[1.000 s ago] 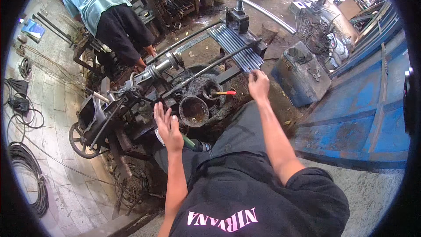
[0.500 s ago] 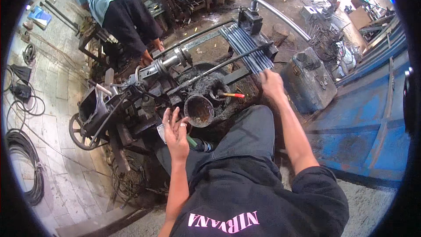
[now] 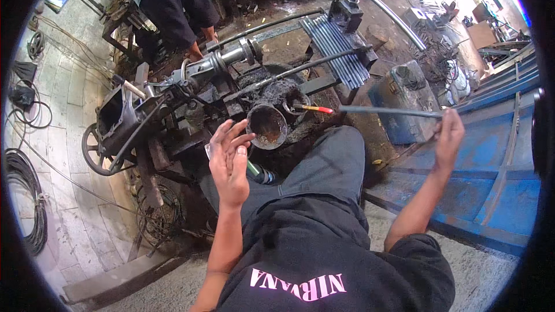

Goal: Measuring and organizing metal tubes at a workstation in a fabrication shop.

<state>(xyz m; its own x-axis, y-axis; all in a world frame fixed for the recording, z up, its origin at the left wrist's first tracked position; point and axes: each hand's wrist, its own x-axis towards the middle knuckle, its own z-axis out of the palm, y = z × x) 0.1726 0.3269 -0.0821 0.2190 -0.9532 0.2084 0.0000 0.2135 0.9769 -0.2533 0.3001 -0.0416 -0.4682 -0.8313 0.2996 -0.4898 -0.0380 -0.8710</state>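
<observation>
My right hand (image 3: 448, 138) is out to the right, its fingers closed around one end of a dark metal rod (image 3: 387, 111). The rod points left, nearly level, toward a brush with a red and yellow handle (image 3: 315, 108). That brush leans in a small pot among black grime. Beside a round metal pot (image 3: 267, 127) with brownish stuff inside, my left hand (image 3: 229, 162) is raised with fingers spread and nothing held. A row of similar rods (image 3: 335, 46) lies across the frame of the machine (image 3: 214, 69), past the pots.
A co-worker in dark shorts (image 3: 170, 8) bends at the far side of the machine. A grimy metal box (image 3: 404, 101) and blue metal sheeting (image 3: 474, 179) are on the right. At the left lie coiled hoses (image 3: 29, 202); a long pipe (image 3: 381, 8) crosses the back.
My right hand has moved right and toward me from the row of rods, bringing one rod with it. My left hand stays near the pot, fingers still spread.
</observation>
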